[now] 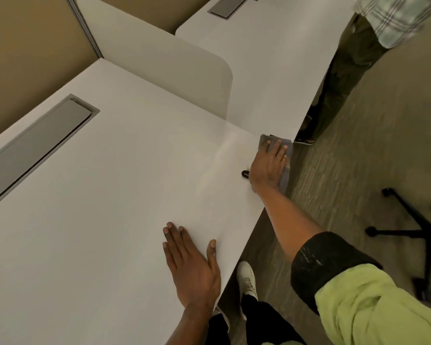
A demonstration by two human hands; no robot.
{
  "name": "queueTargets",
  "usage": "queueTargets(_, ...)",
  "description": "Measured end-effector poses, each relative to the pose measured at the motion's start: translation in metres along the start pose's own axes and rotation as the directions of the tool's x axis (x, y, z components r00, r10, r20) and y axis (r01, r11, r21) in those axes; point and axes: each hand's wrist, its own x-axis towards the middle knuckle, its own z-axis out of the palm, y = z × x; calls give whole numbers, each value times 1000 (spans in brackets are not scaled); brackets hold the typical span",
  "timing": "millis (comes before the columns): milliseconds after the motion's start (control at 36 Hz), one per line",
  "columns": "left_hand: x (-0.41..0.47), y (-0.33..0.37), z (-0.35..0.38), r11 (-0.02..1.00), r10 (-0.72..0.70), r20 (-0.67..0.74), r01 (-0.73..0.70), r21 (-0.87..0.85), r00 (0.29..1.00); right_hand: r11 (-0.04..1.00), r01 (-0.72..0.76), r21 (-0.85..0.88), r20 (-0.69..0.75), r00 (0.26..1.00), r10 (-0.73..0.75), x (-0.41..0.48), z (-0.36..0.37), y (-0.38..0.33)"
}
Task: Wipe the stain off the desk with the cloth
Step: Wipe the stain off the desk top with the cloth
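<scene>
1. Right hand [269, 168] is pressing flat, fingers spread, on the grey cloth [283, 160] at the far right corner of the worktop [110, 195], right along the edge. It's more pinning the cloth down under the palm than gripping it.
2. Left hand [192, 265] is lying open and flat on the near part of the worktop, holding nothing, looks like it's just bracing.
3. A small dark mark [244, 174] is showing just left of the right hand, touching or nearly touching the thumb side. I'm guessing that's the stain, or what's left of it, but it's too small to be sure.
4. So I'd say the wiping is underway but not finished: the cloth is sitting just beside that mark, not over it.
5. Rest of the worktop is looking clean, with a faint streak running toward the far divider panel [172, 73].
</scene>
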Motion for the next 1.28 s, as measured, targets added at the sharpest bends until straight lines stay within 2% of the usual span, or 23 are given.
queueTargets(56,0,1,1,1000,3,-9,-2,12,1000,999,45,11,-9,999,-44,-8,0,-12)
queueTargets(111,0,3,2,1000,5,-14,-4,30,1000,984,180,0,-19,983,-180,-22,4,-28)
queueTargets(194,0,4,2,999,2,-21,-1,50,1000,891,453,-41,-20,891,-454,-47,18,-52)
queueTargets(278,0,6,1,998,-18,-22,20,64,1000,835,547,60,-21,837,-547,-49,24,-60)
queueTargets(361,0,6,1,996,-3,-28,5,83,1000,854,517,60,-45,856,-515,-27,18,-52)
queueTargets(500,0,6,3,995,0,-39,4,97,999,970,234,64,-74,971,-229,22,4,-31)
queueTargets(611,0,6,4,994,2,-45,3,112,999,984,123,130,-64,991,-115,7,7,-37)
queueTargets(694,1,7,7,993,3,-54,4,117,999,961,246,123,-92,967,-236,-33,22,-50)
queueTargets(778,2,7,7,993,-6,-58,13,114,998,882,458,108,-100,888,-449,-58,33,-51)
queueTargets(833,1,8,6,993,-9,-50,15,120,999,841,530,109,-82,848,-524,-47,31,-45)
queueTargets(917,0,7,3,992,5,-46,0,125,999,872,488,37,-67,872,-485,-14,20,-32)
queueTargets(1028,-1,7,0,993,12,-39,-7,116,999,967,230,112,-87,971,-221,16,8,-7)
queueTargets(1111,0,8,0,993,4,-33,-1,117,999,976,126,175,-96,989,-111,9,8,-2)
queueTargets(1194,0,9,2,992,4,-43,1,125,999,964,186,191,-117,979,-166,-27,17,-10)
queueTargets(1278,1,8,2,992,4,-46,2,128,999,900,385,204,-138,922,-363,-75,32,-16)
